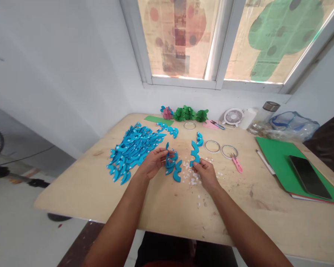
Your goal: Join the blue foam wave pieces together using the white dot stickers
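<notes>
My left hand point(155, 160) pinches a curved blue foam-like piece point(167, 157), raised on edge above a few similar loose pieces. Between thumb and fingers of my right hand point(207, 173) is the lower end of a wavy blue piece point(195, 152) with scalloped edges. One more blue piece point(177, 174) lies flat between the hands, and another point(199, 139) lies beyond the right one. Left of my left hand spreads a large heap of blue pieces point(136, 142), several with small white patches. Tiny white paper bits point(193, 180) are scattered by my right fingers.
Metal rings point(212, 141) and pink-handled snips point(236, 164) lie to the right. Farther right are a pen point(265, 162), a green folder point(278, 163) and a phone point(308, 176). Green paper ornaments point(187, 113), a small white fan point(233, 116) and a bottle point(263, 116) line the back.
</notes>
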The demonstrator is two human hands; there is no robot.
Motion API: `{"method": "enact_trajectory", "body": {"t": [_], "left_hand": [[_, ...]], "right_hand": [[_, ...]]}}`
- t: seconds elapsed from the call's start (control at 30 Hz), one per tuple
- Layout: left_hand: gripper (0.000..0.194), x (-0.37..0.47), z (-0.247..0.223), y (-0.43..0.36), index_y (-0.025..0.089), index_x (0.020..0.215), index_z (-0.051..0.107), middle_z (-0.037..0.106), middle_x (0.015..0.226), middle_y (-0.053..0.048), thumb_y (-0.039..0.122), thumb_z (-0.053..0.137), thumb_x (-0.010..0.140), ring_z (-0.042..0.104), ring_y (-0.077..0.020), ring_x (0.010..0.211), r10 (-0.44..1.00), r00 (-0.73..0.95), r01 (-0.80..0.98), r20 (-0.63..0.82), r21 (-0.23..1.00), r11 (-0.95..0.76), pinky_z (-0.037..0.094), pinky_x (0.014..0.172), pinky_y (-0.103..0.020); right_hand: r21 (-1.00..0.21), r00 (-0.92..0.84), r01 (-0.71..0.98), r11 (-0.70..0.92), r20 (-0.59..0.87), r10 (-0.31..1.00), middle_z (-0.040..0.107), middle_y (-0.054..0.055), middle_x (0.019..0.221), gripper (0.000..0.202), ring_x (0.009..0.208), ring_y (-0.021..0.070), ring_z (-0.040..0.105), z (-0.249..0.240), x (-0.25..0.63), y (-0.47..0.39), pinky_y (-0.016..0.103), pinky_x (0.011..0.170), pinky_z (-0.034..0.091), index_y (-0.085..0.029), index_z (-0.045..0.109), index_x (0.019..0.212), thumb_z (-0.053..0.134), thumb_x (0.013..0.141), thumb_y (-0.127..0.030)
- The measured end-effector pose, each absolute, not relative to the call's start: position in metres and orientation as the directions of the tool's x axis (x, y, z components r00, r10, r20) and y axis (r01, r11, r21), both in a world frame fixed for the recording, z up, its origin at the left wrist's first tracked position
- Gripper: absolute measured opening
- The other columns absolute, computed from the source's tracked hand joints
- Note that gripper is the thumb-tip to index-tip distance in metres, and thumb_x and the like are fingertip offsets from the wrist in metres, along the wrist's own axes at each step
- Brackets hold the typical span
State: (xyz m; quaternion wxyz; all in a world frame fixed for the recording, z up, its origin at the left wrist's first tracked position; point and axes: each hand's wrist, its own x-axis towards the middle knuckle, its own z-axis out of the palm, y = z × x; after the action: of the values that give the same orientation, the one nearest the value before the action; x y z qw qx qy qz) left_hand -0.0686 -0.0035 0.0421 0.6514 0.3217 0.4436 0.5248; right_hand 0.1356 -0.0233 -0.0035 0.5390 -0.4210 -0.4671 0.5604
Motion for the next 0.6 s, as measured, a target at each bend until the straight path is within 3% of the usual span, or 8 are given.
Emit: {"method": "enact_trajectory", "body": {"t": [0.23,0.47,0.6], "left_hand": [[0.028,-0.027,0.029,0.001,0.014,0.07,0.061,0.064,0.065,-0.003,0.026,0.078,0.051,0.058,-0.0133,0.057,0.973,0.096,-0.357,-0.21,0.905,0.231,0.041,0.051,-0.023],[0.03,0.006,0.025,0.008,0.014,0.065,0.059,0.061,0.063,0.0,0.029,0.079,0.049,0.057,-0.0125,0.058,0.983,0.072,-0.436,-0.169,0.881,0.183,0.041,0.054,-0.023],[0.029,0.015,0.023,0.012,0.014,0.061,0.058,0.058,0.058,0.001,0.03,0.079,0.048,0.054,-0.0106,0.054,0.986,0.004,-0.439,-0.164,0.886,0.149,0.038,0.051,-0.022]], "right_hand": [[-0.981,-0.084,-0.187,0.058,0.074,0.994,0.055,-0.001,0.058,0.028,0.056,0.0127,0.045,-0.002,0.136,-0.024,0.025,0.055,0.034,-0.018,0.06,0.06,0.066,0.067,-0.044],[-0.966,-0.082,-0.234,0.105,0.128,0.988,0.058,0.002,0.076,0.027,0.071,0.0158,0.05,0.002,0.134,-0.024,0.025,0.058,0.037,-0.019,0.059,0.058,0.068,0.065,-0.043],[-0.968,-0.051,-0.228,0.105,0.12,0.991,0.055,0.0,0.066,0.026,0.065,0.0141,0.048,-0.002,0.136,-0.022,0.025,0.056,0.035,-0.019,0.059,0.058,0.067,0.067,-0.042]]}}
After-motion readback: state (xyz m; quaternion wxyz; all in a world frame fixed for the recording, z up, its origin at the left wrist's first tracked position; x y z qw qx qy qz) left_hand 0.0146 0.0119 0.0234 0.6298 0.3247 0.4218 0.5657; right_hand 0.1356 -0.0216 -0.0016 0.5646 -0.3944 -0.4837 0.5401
